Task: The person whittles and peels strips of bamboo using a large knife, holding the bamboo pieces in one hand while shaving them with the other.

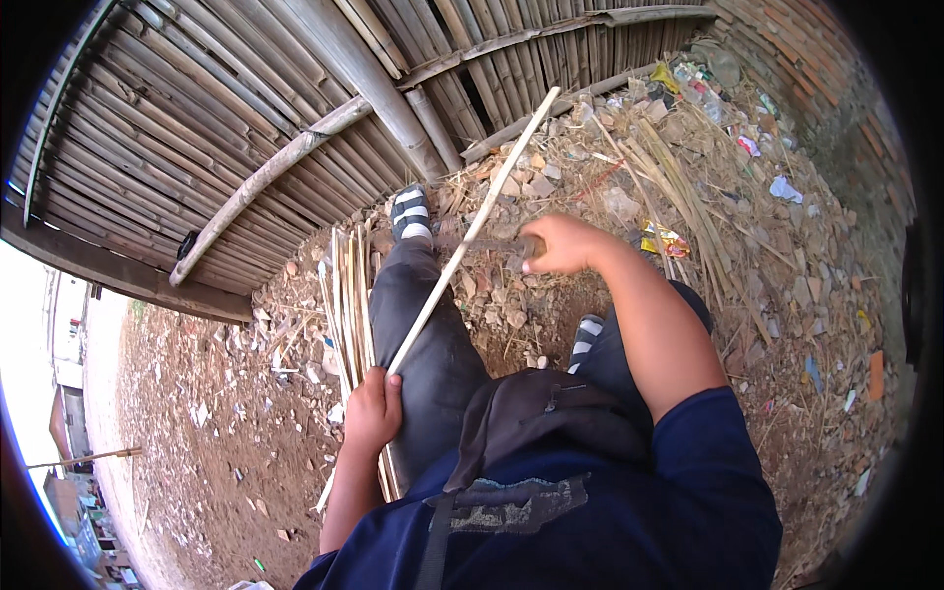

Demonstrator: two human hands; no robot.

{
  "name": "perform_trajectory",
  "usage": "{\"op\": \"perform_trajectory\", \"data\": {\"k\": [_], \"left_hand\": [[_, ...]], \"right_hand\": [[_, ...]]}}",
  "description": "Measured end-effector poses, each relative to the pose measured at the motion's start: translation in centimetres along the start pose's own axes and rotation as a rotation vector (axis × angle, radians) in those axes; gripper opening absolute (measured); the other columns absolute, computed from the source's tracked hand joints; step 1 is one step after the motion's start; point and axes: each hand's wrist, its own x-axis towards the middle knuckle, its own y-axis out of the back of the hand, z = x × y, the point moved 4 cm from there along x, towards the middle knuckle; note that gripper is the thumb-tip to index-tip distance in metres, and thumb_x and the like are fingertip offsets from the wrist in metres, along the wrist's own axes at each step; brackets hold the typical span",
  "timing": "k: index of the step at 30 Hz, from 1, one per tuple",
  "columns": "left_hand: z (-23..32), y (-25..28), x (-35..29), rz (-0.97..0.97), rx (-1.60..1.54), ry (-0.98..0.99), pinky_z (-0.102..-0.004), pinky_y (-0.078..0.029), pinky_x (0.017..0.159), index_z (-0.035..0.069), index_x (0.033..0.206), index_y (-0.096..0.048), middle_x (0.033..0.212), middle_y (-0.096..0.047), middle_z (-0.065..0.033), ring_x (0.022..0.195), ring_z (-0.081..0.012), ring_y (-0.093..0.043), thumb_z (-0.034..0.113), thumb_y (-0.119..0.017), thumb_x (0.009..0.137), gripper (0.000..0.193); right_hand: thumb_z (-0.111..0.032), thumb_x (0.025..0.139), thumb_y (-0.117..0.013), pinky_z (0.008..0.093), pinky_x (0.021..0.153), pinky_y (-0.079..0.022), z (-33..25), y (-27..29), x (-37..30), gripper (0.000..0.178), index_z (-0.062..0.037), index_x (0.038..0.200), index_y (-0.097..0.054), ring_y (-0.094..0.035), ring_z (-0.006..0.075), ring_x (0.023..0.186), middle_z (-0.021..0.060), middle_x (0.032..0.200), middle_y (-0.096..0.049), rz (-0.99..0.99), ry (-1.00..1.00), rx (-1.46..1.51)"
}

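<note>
A long pale bamboo strip [472,228] slants from beside my left thigh up toward the bamboo wall. Its lower end is gripped by my left hand [373,406], thumb along the strip. My right hand [562,244] is closed round the handle of a knife [527,250]. The knife's dark blade points left toward the middle of the strip and is hard to make out against the ground; whether it touches the strip I cannot tell. Several split bamboo strips [346,295] lie bundled along the outside of my left leg, below my left hand.
A bamboo wall [197,128] with a thick pole [369,74] rises ahead and to the left. Stones and litter cover the ground [246,423]. More bamboo strips [688,202] lie ahead on the right, near a brick wall [801,59]. My sandalled feet [410,211] stand apart.
</note>
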Motion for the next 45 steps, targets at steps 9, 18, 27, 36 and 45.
{"op": "perform_trajectory", "data": {"k": [9,18,27,36,45], "left_hand": [[-0.1,0.4,0.1,-0.028,-0.055,0.03,-0.0601,-0.045,0.062,0.002,0.092,-0.051,0.07,-0.061,-0.0294,0.07,-0.0533,-0.061,0.026,-0.052,0.104,0.027],[-0.8,1.0,0.0,0.049,-0.101,-0.001,-0.0565,-0.046,0.061,0.002,0.086,-0.051,0.069,-0.061,-0.0285,0.069,-0.0521,-0.061,0.025,-0.051,0.105,0.029],[-0.7,0.3,-1.7,-0.07,0.007,0.035,-0.0591,-0.045,0.062,0.003,0.087,-0.051,0.068,-0.06,-0.029,0.069,-0.0529,-0.06,0.03,-0.051,0.105,0.033],[-0.5,0.9,-1.7,-0.096,0.036,0.064,-0.06,-0.045,0.062,0.002,0.087,-0.05,0.069,-0.061,-0.0294,0.07,-0.0538,-0.06,0.03,-0.051,0.105,0.033],[-1.3,0.4,-0.9,-0.094,0.002,0.051,-0.0607,-0.046,0.064,0.002,0.087,-0.051,0.069,-0.061,-0.0294,0.071,-0.0539,-0.061,0.029,-0.051,0.105,0.032]], "right_hand": [[-0.018,0.085,-0.068,0.0421,0.07,-0.056,-4.2,-0.6,-0.7,0.012,-0.0103,0.095,-0.069,-0.07,0.0251,0.079,0.0095,0.083,-0.07,0.115,0.083,-0.294],[-0.024,0.085,-0.071,0.0427,0.072,-0.055,-0.4,2.8,0.0,0.018,-0.0111,0.098,-0.07,-0.07,0.029,0.078,0.0127,0.084,-0.071,0.42,-0.05,0.041],[-0.021,0.08,-0.073,0.0463,0.075,-0.055,-0.9,0.0,-0.5,0.022,-0.009,0.098,-0.07,-0.07,0.0347,0.082,0.0154,0.083,-0.07,0.107,0.007,-0.116],[-0.02,0.085,-0.071,0.0414,0.074,-0.055,-3.1,-1.0,-0.4,0.017,-0.0118,0.099,-0.073,-0.071,0.0248,0.082,0.0101,0.084,-0.071,0.009,-0.023,-0.168],[-0.019,0.08,-0.068,0.0468,0.079,-0.056,-3.1,-0.4,0.5,0.021,-0.0092,0.098,-0.072,-0.071,0.0335,0.087,0.0164,0.089,-0.071,0.09,-0.061,-0.099]]}}
